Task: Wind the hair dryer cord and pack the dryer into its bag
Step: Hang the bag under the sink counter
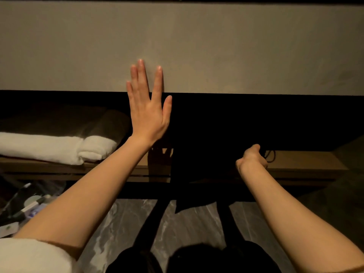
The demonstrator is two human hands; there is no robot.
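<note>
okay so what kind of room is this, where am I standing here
Probably a hotel bathroom or vanity area: folded white towels on a wooden shelf, small toiletries at the left, and a marble-look floor below.

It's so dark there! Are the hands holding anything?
Left hand is open and empty. Right hand is closed around a black cord; which part of the cord cannot be told.

A thin black cord loops on the wooden shelf just beside the closed right hand; a dark cloth bag (barely distinguishable in shadow) hangs over the shelf's front edge.
</note>
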